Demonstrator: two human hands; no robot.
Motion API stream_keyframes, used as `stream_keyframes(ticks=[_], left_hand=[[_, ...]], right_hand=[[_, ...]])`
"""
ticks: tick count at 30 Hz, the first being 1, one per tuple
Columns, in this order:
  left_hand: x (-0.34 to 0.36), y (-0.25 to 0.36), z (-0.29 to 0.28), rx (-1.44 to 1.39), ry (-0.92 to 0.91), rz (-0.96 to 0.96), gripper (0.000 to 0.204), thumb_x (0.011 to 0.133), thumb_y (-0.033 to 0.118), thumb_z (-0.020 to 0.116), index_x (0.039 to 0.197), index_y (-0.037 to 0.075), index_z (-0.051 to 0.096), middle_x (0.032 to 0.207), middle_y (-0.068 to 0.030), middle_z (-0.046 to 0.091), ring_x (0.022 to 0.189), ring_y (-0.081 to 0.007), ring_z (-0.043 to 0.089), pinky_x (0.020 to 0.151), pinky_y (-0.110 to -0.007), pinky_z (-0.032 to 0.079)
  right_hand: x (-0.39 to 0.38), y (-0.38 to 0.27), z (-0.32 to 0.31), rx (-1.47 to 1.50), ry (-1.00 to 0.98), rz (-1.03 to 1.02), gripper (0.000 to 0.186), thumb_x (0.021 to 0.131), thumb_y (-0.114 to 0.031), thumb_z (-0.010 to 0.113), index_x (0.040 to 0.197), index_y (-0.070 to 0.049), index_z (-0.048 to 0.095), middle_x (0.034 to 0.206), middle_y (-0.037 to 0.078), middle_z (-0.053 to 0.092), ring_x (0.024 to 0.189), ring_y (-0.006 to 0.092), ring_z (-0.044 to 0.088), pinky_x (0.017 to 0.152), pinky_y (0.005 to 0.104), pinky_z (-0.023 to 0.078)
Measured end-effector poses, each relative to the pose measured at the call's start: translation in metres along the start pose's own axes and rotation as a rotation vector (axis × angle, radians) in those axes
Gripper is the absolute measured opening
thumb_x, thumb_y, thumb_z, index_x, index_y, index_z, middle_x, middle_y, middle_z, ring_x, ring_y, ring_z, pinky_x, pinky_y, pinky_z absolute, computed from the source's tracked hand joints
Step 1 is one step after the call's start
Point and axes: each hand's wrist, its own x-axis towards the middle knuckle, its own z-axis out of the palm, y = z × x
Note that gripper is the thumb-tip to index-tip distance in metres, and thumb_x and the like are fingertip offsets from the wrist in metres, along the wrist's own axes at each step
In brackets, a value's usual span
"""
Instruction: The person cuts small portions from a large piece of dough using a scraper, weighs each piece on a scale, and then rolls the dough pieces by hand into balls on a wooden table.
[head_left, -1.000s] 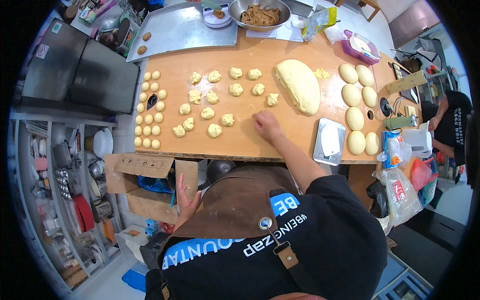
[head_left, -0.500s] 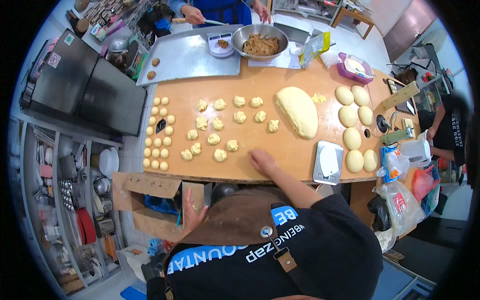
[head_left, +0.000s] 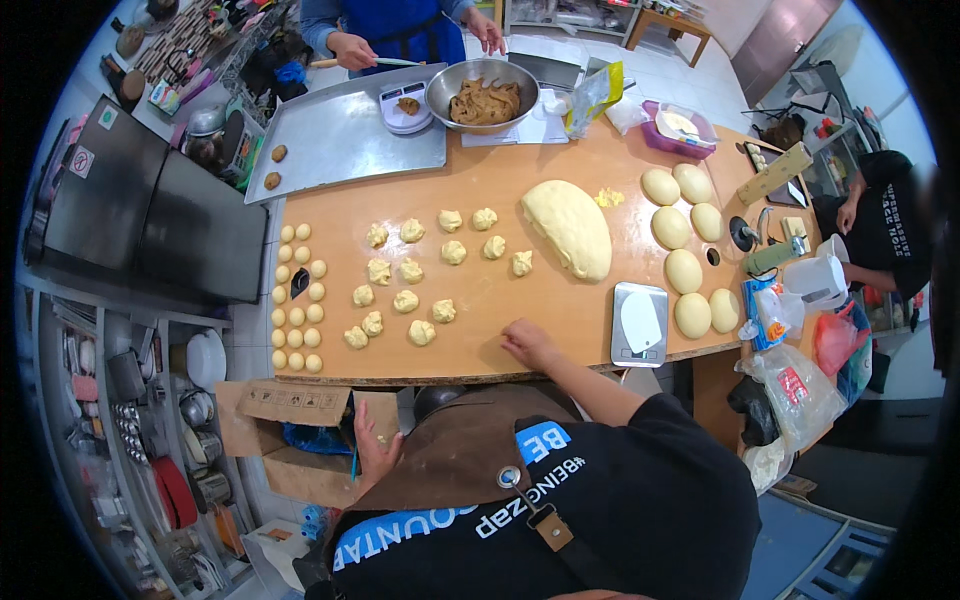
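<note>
My right hand [head_left: 530, 343] lies on the wooden table [head_left: 480, 330] near its front edge, fingers curled down; whatever is under them, if anything, is hidden. My left hand [head_left: 374, 448] hangs below the table edge with its fingers apart and nothing in it, over an open cardboard box [head_left: 290, 400]. Several rough dough pieces [head_left: 421, 332] are spread left of my right hand. Farther back and right sits a large slab of pale dough [head_left: 568, 230]. A flat scale [head_left: 639, 325] with a white scraper-like piece on it stands right of my right hand.
Smooth small dough balls [head_left: 296, 316] line the left end; big dough rounds [head_left: 692, 315] sit at right. Across the table, a person holds a spatula near a steel bowl [head_left: 482, 96] of brown filling, a small scale [head_left: 405, 107] and a metal tray [head_left: 340, 130]. Another person stands far right.
The whole view has shifted, so the table appears farther left and lower. My right hand sits slightly farther right of the dough pieces. My left hand stays spread by the box.
</note>
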Motion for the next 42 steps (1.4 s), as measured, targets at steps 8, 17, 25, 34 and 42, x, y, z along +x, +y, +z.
stream_keyframes(ticks=[8, 17, 25, 34, 42], left_hand=[[0.000, 0.001, 0.007, -0.086, -0.015, -0.085, 0.086, 0.078, 0.017, 0.070, 0.144, 0.003, 0.017, 0.147, -0.0189, 0.023, 0.133, -0.0339, 0.030, 0.100, -0.048, 0.036], [-0.011, -0.019, 0.015, -0.149, 0.003, -0.105, 0.087, 0.077, 0.017, 0.072, 0.144, 0.003, 0.017, 0.147, -0.0176, 0.023, 0.134, -0.0337, 0.029, 0.102, -0.048, 0.035], [-0.002, -0.010, 0.007, -0.086, -0.029, -0.138, 0.087, 0.075, 0.013, 0.071, 0.143, 0.002, 0.019, 0.148, -0.0175, 0.023, 0.134, -0.0334, 0.029, 0.102, -0.047, 0.034], [0.010, -0.007, 0.005, -0.074, -0.114, -0.109, 0.087, 0.076, 0.013, 0.070, 0.143, 0.002, 0.017, 0.147, -0.0181, 0.023, 0.135, -0.0342, 0.028, 0.104, -0.048, 0.032], [0.005, -0.008, 0.009, -0.110, -0.125, -0.149, 0.089, 0.074, 0.011, 0.072, 0.143, 0.002, 0.016, 0.148, -0.0176, 0.022, 0.134, -0.0342, 0.028, 0.104, -0.048, 0.033]], right_hand=[[0.024, -0.005, 0.001, -0.057, 0.127, 0.043, 0.023, 0.076, -0.012, 0.070, 0.093, -0.005, 0.056, 0.081, 0.014, 0.057, 0.081, 0.0318, 0.057, 0.070, 0.0399, 0.047], [0.037, -0.001, -0.013, -0.099, 0.143, 0.032, 0.021, 0.077, -0.014, 0.069, 0.089, -0.005, 0.054, 0.079, 0.013, 0.056, 0.078, 0.0325, 0.055, 0.071, 0.0413, 0.045], [0.007, 0.002, -0.018, -0.042, 0.116, 0.017, 0.022, 0.075, -0.013, 0.071, 0.089, -0.007, 0.055, 0.080, 0.011, 0.055, 0.079, 0.0313, 0.055, 0.071, 0.0398, 0.046], [-0.003, -0.008, -0.008, -0.062, 0.061, -0.049, 0.022, 0.076, -0.014, 0.071, 0.089, -0.007, 0.054, 0.081, 0.011, 0.055, 0.079, 0.0317, 0.054, 0.072, 0.0398, 0.046], [0.025, -0.015, 0.002, -0.083, 0.145, -0.018, 0.025, 0.076, -0.019, 0.071, 0.087, -0.006, 0.053, 0.084, 0.013, 0.054, 0.082, 0.0316, 0.053, 0.072, 0.0413, 0.045]])
